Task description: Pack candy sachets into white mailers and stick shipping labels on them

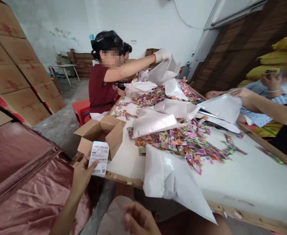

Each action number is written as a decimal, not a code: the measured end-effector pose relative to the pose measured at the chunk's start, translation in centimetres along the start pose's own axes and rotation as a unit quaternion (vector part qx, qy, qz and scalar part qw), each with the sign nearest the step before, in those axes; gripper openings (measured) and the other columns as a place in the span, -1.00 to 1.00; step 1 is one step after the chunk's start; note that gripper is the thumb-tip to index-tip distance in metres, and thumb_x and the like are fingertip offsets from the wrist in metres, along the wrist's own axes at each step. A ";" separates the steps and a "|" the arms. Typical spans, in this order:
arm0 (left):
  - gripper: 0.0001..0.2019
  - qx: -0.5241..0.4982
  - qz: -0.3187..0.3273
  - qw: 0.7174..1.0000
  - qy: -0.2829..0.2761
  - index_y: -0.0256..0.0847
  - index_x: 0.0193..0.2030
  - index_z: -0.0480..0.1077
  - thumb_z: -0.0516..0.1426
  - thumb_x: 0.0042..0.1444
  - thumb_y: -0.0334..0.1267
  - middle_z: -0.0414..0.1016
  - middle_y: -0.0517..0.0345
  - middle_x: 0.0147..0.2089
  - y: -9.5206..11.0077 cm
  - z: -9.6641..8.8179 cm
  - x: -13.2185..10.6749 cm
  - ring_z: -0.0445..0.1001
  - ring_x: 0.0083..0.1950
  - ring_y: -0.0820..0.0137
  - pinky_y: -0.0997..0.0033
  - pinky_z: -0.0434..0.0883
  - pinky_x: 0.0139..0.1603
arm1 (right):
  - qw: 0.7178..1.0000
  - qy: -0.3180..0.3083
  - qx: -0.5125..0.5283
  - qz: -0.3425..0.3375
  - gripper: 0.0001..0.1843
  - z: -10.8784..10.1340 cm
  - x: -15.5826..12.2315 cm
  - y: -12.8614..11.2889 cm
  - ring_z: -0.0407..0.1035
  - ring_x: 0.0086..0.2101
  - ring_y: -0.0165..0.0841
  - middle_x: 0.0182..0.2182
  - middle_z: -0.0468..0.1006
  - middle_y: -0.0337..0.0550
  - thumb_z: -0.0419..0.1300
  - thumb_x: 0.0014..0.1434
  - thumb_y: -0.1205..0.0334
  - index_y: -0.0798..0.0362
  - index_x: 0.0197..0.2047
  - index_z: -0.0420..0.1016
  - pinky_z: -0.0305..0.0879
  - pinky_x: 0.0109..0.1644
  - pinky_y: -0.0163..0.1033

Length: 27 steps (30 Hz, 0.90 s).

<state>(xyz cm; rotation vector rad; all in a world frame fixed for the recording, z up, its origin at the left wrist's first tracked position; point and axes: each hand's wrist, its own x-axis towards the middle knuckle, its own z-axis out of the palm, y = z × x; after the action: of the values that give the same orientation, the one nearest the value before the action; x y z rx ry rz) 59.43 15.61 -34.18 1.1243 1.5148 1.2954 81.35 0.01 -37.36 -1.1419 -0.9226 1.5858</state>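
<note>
My left hand (83, 173) pinches a white shipping label (99, 160) with printed barcodes, held upright at the table's near edge. Right behind the label stands a small open cardboard box (103, 130), its flaps spread. Low in the view, my right hand (139, 218) hovers over my lap, slightly blurred. Its fingers are loosely curled, the thumb is apart from them, and nothing shows in it. A filled white mailer bag (170, 176) overhangs the table edge nearby. Beyond it, a heap of small colourful packets (182, 140) lies under another white mailer bag (153, 122).
A co-worker in a dark red top (101, 85) lifts a white bag (165, 71) with a gloved hand. Across the white table (243, 166), other people's arms reach in from the right. Stacked cartons (18, 71) and a reddish fabric cover (23, 182) are at left.
</note>
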 end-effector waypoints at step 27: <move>-0.83 -0.178 -0.272 0.945 -0.023 -0.31 -0.14 0.46 0.15 0.11 -0.42 0.64 0.08 -0.41 -0.2 0.3 -1.5 0.60 -0.45 0.28 0.40 0.54 -0.48 | 0.863 0.272 -0.194 -0.378 -0.83 -6.8 0.4 -21.3 0.25 -0.47 -0.44 -0.48 0.36 -0.31 0.15 0.25 0.10 -0.01 -0.32 0.37 0.18 -0.39 -0.35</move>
<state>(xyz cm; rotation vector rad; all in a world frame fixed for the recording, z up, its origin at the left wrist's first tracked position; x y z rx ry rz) 60.05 14.18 -34.39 0.4515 1.3543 1.0834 93.35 6.53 -19.67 -1.1924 -1.1264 0.4091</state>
